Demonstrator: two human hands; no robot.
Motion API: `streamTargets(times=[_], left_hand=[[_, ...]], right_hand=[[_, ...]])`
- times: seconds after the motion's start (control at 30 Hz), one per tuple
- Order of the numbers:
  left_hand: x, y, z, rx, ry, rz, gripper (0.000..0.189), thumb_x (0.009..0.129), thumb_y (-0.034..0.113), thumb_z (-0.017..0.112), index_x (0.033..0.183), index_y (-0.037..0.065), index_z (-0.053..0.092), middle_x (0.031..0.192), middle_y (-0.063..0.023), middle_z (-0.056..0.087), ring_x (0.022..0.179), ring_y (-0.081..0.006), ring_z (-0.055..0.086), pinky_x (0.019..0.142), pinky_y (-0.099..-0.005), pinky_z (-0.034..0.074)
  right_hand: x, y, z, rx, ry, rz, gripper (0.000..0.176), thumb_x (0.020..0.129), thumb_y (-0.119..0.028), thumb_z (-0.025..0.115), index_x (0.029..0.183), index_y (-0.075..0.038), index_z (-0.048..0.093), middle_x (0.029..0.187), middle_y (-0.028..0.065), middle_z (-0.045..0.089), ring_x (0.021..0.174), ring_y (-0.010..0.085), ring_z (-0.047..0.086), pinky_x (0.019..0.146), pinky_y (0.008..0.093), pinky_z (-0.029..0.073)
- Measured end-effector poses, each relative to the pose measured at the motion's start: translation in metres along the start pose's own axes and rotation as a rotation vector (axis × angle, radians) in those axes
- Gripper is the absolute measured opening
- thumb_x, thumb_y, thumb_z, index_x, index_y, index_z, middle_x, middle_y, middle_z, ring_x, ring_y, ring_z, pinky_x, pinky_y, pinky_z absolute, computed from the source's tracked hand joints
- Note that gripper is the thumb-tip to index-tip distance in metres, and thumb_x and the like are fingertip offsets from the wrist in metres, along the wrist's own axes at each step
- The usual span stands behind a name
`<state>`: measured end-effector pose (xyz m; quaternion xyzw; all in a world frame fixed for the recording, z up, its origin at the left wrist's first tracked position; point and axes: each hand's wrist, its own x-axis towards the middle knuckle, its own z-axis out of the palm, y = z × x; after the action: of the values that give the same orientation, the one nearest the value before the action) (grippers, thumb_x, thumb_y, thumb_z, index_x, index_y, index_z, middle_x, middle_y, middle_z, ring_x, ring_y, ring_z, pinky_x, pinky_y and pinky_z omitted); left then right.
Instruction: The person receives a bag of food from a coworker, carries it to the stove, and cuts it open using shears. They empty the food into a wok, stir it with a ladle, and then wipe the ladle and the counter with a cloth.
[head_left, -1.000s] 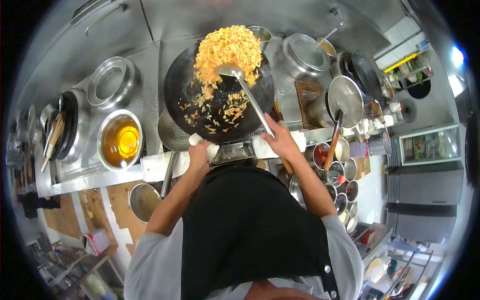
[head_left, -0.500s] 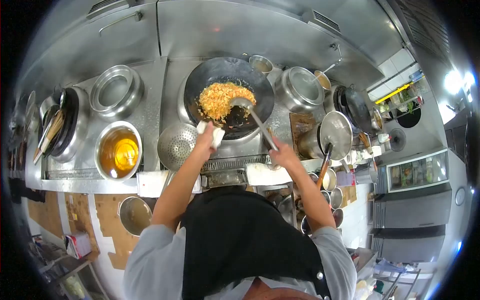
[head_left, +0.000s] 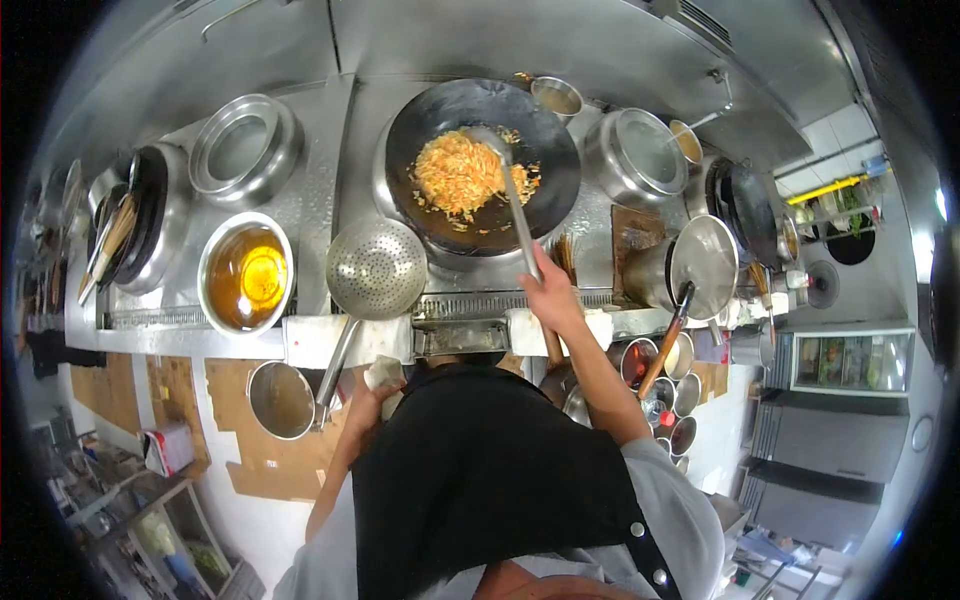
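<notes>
A black wok point(head_left: 555, 190) on the stove holds orange and yellow chopped food point(head_left: 455, 175). My right hand point(head_left: 550, 290) is closed around the handle of a metal ladle point(head_left: 520, 222), whose bowl rests in the food. My left hand point(head_left: 370, 405) is down by the black apron, gripping a whitish cloth point(head_left: 384, 374). Between that hand and the wok lies a perforated strainer point(head_left: 376, 268), its handle pointing toward me over the counter edge.
Left of the strainer stands a bowl of amber oil point(head_left: 246, 272), with a lidded steel pot point(head_left: 240, 150) behind it. Right of the wok are another steel pot point(head_left: 640, 155) and a pan with a long handle point(head_left: 704, 265). Below the edge hangs a pot point(head_left: 282, 400).
My left hand has drawn back from the wok's near rim toward my body with the cloth. The ladle has moved up and across the food, and the view has shifted.
</notes>
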<state>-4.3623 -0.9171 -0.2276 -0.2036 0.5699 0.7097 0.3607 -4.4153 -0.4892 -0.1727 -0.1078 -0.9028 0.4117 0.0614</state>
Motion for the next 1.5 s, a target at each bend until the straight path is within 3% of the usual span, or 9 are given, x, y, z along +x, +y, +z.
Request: streamTargets(times=[0.03,0.1,0.23,0.5,0.6,0.67,0.9,1.27,1.5], left_hand=[[-0.011,0.013,0.007,-0.042,0.023,0.037,0.058,0.091,0.001,0.074,0.143,0.002,0.048,0.117,-0.0154,0.07,0.102,-0.0277,0.07,0.088,-0.0405,0.059],[-0.008,0.019,0.006,-0.015,0.08,0.096,0.05,0.091,0.001,0.072,0.137,0.002,0.054,0.113,-0.0143,0.071,0.098,-0.0256,0.071,0.083,-0.04,0.059],[0.017,0.034,-0.012,0.165,-0.042,0.032,0.034,0.091,0.008,0.073,0.122,-0.001,0.064,0.099,-0.0121,0.074,0.087,-0.0243,0.073,0.076,-0.0375,0.057],[0.012,0.056,-0.015,0.266,0.037,0.184,0.045,0.086,0.003,0.077,0.128,-0.004,0.063,0.104,-0.0135,0.075,0.089,-0.0235,0.073,0.079,-0.0377,0.058],[0.012,0.062,-0.007,0.274,0.072,0.18,0.043,0.085,0.003,0.076,0.127,-0.003,0.066,0.107,-0.0138,0.075,0.098,-0.0229,0.071,0.087,-0.0385,0.056],[0.017,0.054,-0.008,0.248,0.112,0.235,0.041,0.086,0.003,0.075,0.126,-0.003,0.067,0.107,-0.0135,0.076,0.099,-0.0232,0.072,0.088,-0.039,0.056],[0.029,0.064,-0.015,0.229,-0.047,0.177,0.048,0.088,0.005,0.077,0.133,-0.003,0.062,0.112,-0.0152,0.075,0.095,-0.0252,0.073,0.083,-0.039,0.059],[0.008,0.058,-0.013,0.36,0.104,0.244,0.048,0.087,0.002,0.078,0.133,-0.002,0.065,0.119,-0.015,0.075,0.107,-0.025,0.072,0.095,-0.0411,0.057],[0.011,0.057,-0.013,0.259,0.061,0.221,0.046,0.087,0.002,0.075,0.132,-0.002,0.065,0.118,-0.0133,0.074,0.108,-0.0239,0.07,0.098,-0.0392,0.054]], right_hand=[[-0.014,-0.002,-0.004,0.026,0.011,-0.048,0.074,0.103,-0.024,0.068,0.167,-0.007,0.036,0.128,0.0229,0.072,0.097,0.0286,0.071,0.089,0.041,0.056],[-0.018,-0.058,-0.031,0.419,-0.207,0.393,0.075,0.102,-0.021,0.068,0.169,-0.007,0.035,0.091,0.0102,0.071,0.071,0.0192,0.065,0.067,0.0367,0.055],[0.038,-0.029,-0.023,0.263,-0.206,0.38,0.075,0.103,-0.017,0.065,0.169,-0.007,0.033,0.079,0.0051,0.062,0.059,0.0149,0.056,0.057,0.0326,0.049],[0.006,-0.024,-0.008,0.254,-0.244,0.364,0.073,0.101,-0.018,0.069,0.167,-0.01,0.039,0.088,0.0094,0.071,0.065,0.015,0.059,0.064,0.035,0.053],[0.004,-0.04,-0.005,0.05,-0.115,0.183,0.072,0.101,-0.019,0.068,0.166,-0.007,0.04,0.106,0.018,0.078,0.083,0.022,0.07,0.079,0.0375,0.057],[-0.018,-0.089,-0.017,0.16,-0.196,0.339,0.073,0.101,-0.017,0.069,0.165,-0.004,0.038,0.135,0.0272,0.071,0.112,0.025,0.07,0.1,0.037,0.053],[-0.007,-0.061,-0.004,0.054,-0.219,0.152,0.071,0.101,-0.014,0.069,0.164,-0.001,0.039,0.149,0.0287,0.062,0.133,0.0276,0.065,0.108,0.0331,0.048],[-0.007,-0.048,-0.01,0.026,-0.061,0.06,0.073,0.099,-0.021,0.07,0.163,-0.005,0.042,0.14,0.031,0.066,0.129,0.0354,0.069,0.109,0.0375,0.049],[0.024,-0.06,-0.023,-0.055,-0.194,0.316,0.073,0.101,-0.023,0.067,0.166,-0.007,0.038,0.144,0.0304,0.064,0.132,0.0389,0.066,0.109,0.0362,0.049]])
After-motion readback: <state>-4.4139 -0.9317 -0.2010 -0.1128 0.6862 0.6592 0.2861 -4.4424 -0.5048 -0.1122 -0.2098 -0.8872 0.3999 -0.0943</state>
